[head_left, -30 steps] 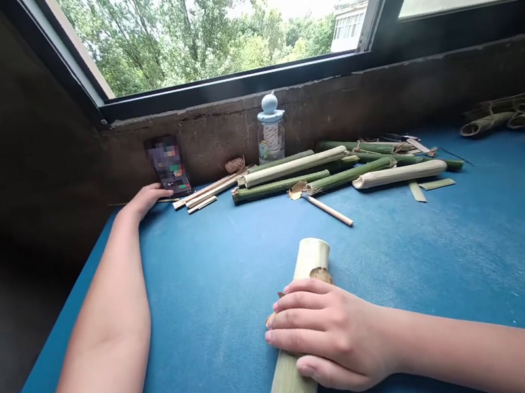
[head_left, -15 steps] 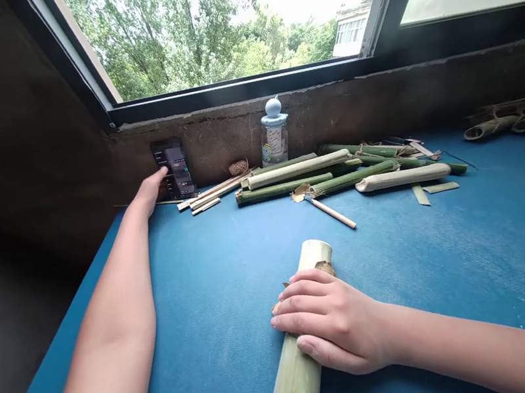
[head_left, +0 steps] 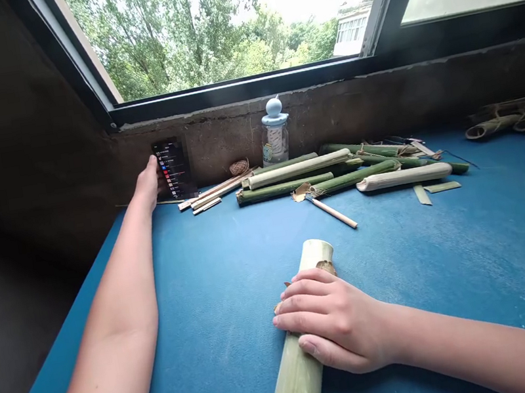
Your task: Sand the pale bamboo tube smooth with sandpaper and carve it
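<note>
My left hand (head_left: 146,184) is stretched to the far left and grips the left edge of an upright smartphone (head_left: 175,170). Its thumb lies along that edge, and the other fingers are mostly hidden. A list of small coloured icons shows on the dark screen. My right hand (head_left: 329,320) is wrapped over a thick, pale green bamboo tube (head_left: 293,387), fingers across its top and thumb on the near side. The tube's pale far end points toward the window, with a brown, peeling patch just beyond my fingers. Its near end runs out of view.
Bamboo pieces (head_left: 286,189) lie along the back of the blue table (head_left: 204,265), beside thin strips (head_left: 215,193) and a ball of twine (head_left: 239,167). A wooden-handled tool (head_left: 335,213) lies before them. Behind stands a blue-lidded jar (head_left: 275,138). Dried husks (head_left: 495,126) are far right.
My left thumb has moved from the phone's screen to its left edge, slightly up and left. The screen now displays a different list. My right hand stays on the bamboo tube.
</note>
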The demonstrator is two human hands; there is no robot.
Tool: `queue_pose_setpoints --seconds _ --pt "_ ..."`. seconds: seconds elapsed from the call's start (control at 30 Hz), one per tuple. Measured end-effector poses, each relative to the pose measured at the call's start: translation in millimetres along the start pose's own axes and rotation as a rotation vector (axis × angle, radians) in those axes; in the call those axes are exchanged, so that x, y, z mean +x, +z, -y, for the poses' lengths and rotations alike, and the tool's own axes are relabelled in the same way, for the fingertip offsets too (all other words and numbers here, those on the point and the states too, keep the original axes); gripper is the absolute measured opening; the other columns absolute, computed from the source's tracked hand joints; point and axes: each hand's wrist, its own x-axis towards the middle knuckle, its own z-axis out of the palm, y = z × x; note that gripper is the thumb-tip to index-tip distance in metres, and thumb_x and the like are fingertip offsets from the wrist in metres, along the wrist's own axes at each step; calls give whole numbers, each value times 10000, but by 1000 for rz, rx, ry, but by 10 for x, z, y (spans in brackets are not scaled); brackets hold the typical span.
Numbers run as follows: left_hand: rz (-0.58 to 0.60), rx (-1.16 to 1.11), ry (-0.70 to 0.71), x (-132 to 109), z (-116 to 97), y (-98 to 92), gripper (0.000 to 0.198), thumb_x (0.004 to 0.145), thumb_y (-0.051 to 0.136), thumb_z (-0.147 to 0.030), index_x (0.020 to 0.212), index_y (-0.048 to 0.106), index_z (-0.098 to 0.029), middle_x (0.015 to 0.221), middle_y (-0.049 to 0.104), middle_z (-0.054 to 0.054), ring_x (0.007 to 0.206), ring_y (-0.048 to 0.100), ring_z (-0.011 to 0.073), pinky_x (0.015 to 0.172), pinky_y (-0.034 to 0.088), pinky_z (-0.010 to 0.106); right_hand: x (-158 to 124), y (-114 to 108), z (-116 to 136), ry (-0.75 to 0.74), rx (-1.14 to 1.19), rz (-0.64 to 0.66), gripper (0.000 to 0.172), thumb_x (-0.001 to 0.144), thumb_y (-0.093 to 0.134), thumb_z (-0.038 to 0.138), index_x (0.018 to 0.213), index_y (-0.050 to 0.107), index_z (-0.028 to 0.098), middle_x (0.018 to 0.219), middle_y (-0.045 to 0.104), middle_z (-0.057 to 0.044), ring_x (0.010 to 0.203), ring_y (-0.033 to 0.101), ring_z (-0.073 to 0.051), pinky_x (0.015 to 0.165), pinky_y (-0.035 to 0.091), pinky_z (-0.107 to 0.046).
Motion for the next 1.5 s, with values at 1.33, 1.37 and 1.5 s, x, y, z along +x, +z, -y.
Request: queue_pose_setpoints --seconds 1.33,1.37,1.5 --pt "20 363 4 -204 341 66 822 516 889 -358 1216 511 -148 1310 608 178 1295 518 393 1077 442 444 25 42 83 -7 44 39 326 1042 392 316 1224 609 156 1161 739 -57 1141 624 -189 1149 336 -372" --pt "36 349 11 -209 335 66 810 523 883 -366 1212 521 -145 1305 614 176 1284 530 387 1077 443 446 20 30 23 -24 33 39 326 1045 390 324 1216 614 160 1157 741 -55 1143 624 -191 1139 343 -369" --pt "158 210 68 -202 319 56 608 630 791 -433 1131 606 -144 1194 683 145 1176 616 338 1053 465 451 -1 -83 -265 73 -29 42 322 1051 358 268 1155 648 173 1128 744 -56 1147 624 -198 1146 331 -406"
